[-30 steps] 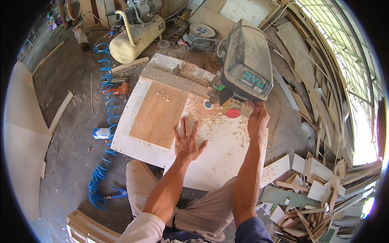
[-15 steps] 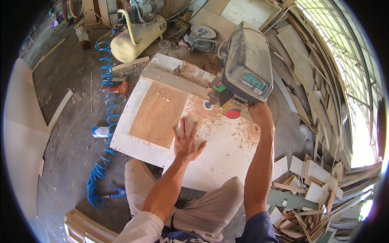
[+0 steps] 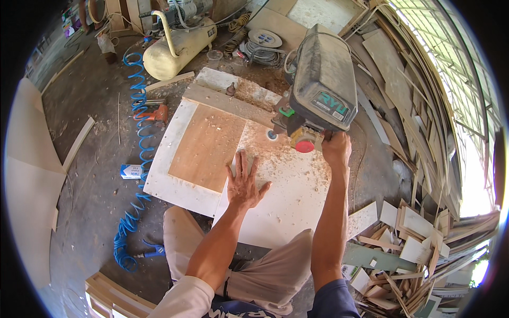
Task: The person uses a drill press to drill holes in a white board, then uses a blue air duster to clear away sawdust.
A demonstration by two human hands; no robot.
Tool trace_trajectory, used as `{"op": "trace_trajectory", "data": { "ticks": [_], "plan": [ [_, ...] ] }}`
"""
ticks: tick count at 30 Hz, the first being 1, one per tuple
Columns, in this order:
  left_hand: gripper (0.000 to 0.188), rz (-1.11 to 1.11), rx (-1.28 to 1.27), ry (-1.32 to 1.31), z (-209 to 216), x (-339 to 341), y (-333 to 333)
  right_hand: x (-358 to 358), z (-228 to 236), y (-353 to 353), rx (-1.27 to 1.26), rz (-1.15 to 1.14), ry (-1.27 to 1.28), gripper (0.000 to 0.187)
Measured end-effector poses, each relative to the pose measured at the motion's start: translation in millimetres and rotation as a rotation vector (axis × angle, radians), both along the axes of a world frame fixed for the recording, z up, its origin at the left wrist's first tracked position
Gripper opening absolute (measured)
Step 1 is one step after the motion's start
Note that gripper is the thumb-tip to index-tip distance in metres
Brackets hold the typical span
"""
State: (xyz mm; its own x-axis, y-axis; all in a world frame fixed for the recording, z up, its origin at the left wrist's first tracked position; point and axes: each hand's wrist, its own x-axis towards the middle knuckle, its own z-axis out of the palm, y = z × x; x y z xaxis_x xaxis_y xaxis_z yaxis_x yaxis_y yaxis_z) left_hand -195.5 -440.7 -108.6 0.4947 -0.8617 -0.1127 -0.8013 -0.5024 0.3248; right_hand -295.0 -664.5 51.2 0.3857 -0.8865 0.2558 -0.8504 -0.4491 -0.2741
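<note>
A benchtop drill press (image 3: 321, 74) with a dusty dark housing and a red stop button (image 3: 304, 146) stands beyond a white board (image 3: 273, 214). My right hand (image 3: 336, 148) is closed around its feed handle, at the right below the housing. My left hand (image 3: 246, 183) lies flat on the white board with fingers spread. Under the drill head, a round spot (image 3: 272, 135) shows at the board's far part; whether the bit touches there I cannot tell. Sawdust and chips (image 3: 302, 164) are scattered over the board. A brown wood panel (image 3: 207, 148) lies beside it, on the left.
A coiled blue air hose (image 3: 142, 138) runs along the left, near an orange power tool (image 3: 152, 114) and a blue-white box (image 3: 131, 171). A cream air compressor (image 3: 177, 50) and cable reel (image 3: 264, 40) stand behind. Wood offcuts (image 3: 413, 233) pile up at right.
My right hand has shifted slightly left and up with the handle. The right forearm has swung left over the board's right side. My left hand stays in place.
</note>
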Motion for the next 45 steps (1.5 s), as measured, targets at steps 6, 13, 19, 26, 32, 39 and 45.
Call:
{"op": "trace_trajectory", "data": {
  "ticks": [6, 13, 19, 26, 32, 39, 45],
  "plan": [
    [0.094, 0.0, -0.003, 0.001, -1, 0, 0, 3, 5, 10, 0.033, -0.025, -0.017, 0.016],
    [0.094, 0.003, 0.009, 0.024, 3, 1, 1, 4, 0, 10, -0.005, -0.025, -0.038, 0.018],
    [0.093, 0.004, -0.002, -0.019, -1, -2, 0, 0, -8, 6, -0.048, 0.017, -0.082, 0.026],
    [0.095, -0.004, 0.026, 0.026, 3, 3, 3, 2, -4, -11, -0.011, 0.074, -0.195, 0.02],
    [0.092, -0.005, -0.035, -0.014, -4, -1, 1, -5, 26, -63, -0.139, 0.395, -0.315, 0.033],
    [0.092, -0.006, -0.03, -0.023, -4, -1, 0, -5, 43, -67, -0.056, 0.482, -0.196, 0.036],
    [0.093, -0.004, -0.01, -0.038, -4, 1, 2, -6, 14, -47, 0.26, 0.385, -0.359, 0.041]
  ]
}}
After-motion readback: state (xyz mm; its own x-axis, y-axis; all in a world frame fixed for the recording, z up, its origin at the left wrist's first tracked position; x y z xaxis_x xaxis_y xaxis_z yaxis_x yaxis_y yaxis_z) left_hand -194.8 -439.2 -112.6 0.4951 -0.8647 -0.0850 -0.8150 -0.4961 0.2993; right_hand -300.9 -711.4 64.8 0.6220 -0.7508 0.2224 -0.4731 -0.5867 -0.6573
